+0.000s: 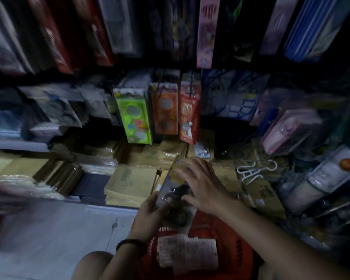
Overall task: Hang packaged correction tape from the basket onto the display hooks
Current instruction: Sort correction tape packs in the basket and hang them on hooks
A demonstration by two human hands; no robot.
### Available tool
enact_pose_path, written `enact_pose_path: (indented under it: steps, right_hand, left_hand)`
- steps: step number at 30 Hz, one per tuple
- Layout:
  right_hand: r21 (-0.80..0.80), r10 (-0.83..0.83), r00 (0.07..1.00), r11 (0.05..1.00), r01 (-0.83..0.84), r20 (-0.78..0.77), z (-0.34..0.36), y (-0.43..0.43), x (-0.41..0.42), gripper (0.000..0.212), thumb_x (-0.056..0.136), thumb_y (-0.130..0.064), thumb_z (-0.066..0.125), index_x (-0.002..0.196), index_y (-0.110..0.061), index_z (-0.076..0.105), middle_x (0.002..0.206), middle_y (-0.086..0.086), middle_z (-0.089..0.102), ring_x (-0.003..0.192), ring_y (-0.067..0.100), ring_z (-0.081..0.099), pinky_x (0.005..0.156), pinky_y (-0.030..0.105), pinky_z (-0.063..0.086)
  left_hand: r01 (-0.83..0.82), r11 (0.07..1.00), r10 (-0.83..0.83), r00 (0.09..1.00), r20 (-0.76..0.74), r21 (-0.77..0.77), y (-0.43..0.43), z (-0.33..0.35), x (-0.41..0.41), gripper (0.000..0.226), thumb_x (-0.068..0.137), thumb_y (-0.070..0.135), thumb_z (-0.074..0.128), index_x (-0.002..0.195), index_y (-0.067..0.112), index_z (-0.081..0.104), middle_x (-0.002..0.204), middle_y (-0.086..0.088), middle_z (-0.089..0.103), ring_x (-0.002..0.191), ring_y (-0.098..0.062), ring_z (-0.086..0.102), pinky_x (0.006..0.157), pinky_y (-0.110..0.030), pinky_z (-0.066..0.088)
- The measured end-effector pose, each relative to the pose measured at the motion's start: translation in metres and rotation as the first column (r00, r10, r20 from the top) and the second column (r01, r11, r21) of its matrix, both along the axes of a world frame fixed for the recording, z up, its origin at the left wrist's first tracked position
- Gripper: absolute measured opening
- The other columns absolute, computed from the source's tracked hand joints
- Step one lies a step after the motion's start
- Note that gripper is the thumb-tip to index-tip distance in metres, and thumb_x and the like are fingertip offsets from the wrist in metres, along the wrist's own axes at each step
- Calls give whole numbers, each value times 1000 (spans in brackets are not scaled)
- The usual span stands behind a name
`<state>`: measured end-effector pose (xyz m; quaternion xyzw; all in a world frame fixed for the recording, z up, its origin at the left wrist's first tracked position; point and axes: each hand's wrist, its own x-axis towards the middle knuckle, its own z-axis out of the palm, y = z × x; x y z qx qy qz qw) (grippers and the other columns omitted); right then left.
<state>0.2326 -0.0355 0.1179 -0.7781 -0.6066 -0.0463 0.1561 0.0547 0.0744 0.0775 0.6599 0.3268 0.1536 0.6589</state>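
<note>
Fingers (157,200) of the left hand (150,212) curl round the near end of a pack of correction tape (175,177), the thumb on its side, so that hand has a firm hold. The right hand (200,186) lies over the top of the same pack, its fingers (187,165) spread and slightly bent along the card and its thumb reaching toward the dark lower part. The blur keeps me from telling whether it grips the pack or only rests on it. A dark band (129,243) circles the left wrist.

The pack is held tilted, its far end pointing toward the shelves, just above the red basket (232,251) that sits in front of the person. A crumpled white paper slip (188,252) lies in the basket.

Beyond the hands, stacks of brown envelopes (129,184) cover the low shelf. Above them three packs hang side by side: a green pack (133,116), an orange pack (165,110) and a red pack (189,116). To the right of the hands, white clips (257,170) lie on the brown stacks. Long boxes (205,31) stand in a row on the dark upper shelf.
</note>
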Motion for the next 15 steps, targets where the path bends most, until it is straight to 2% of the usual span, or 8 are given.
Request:
enact_pose_path:
  steps: [2,4,7,11,13,15]
  right_hand:
    - [125,-49,995,990,59,-85,24,-8,-5,96,72,-55,83,153,-27,40,154,2,34,146,27,33,119,47,35]
    - [164,-35,988,985,60,-150,45,-15,-11,104,70,-68,78,156,-27,36,159,-2,29,150,23,28,123,44,31]
    - [157,-7,999,988,12,-32,78,-25,-18,113,72,-86,65,161,-26,29,168,-2,18,156,23,19,125,47,27]
    - [177,-29,993,984,9,111,137,-37,-23,117,75,-96,44,165,-26,19,170,0,11,158,25,12,124,53,27]
    - [187,-38,985,982,5,171,166,-42,-24,118,74,-94,46,166,-27,14,168,2,13,155,27,16,121,52,31]
    - [209,-51,976,978,6,212,191,-45,-23,120,72,-87,55,166,-28,11,165,3,16,153,28,19,119,50,36]
  left_hand:
    - [-84,984,99,991,94,-154,-2,27,0,32,85,36,84,115,30,79,116,-9,81,107,-30,78,93,-50,60]
    - [-104,956,157,972,178,-276,-4,54,1,40,85,30,83,123,19,76,120,-19,78,111,-43,74,101,-63,56]
    - [-130,941,215,942,257,-313,-6,94,5,40,86,28,84,124,23,75,126,-20,76,115,-45,72,106,-68,50]
    - [-72,934,218,891,397,-350,-13,151,8,44,90,10,73,133,9,64,127,-24,73,117,-49,70,104,-75,48]
    - [-46,941,201,874,443,-336,-15,178,9,40,93,5,71,132,9,64,126,-22,75,114,-47,72,99,-72,53]
    - [-30,949,186,857,481,-313,-15,203,10,41,91,4,75,130,10,65,124,-21,76,110,-45,75,89,-64,60]
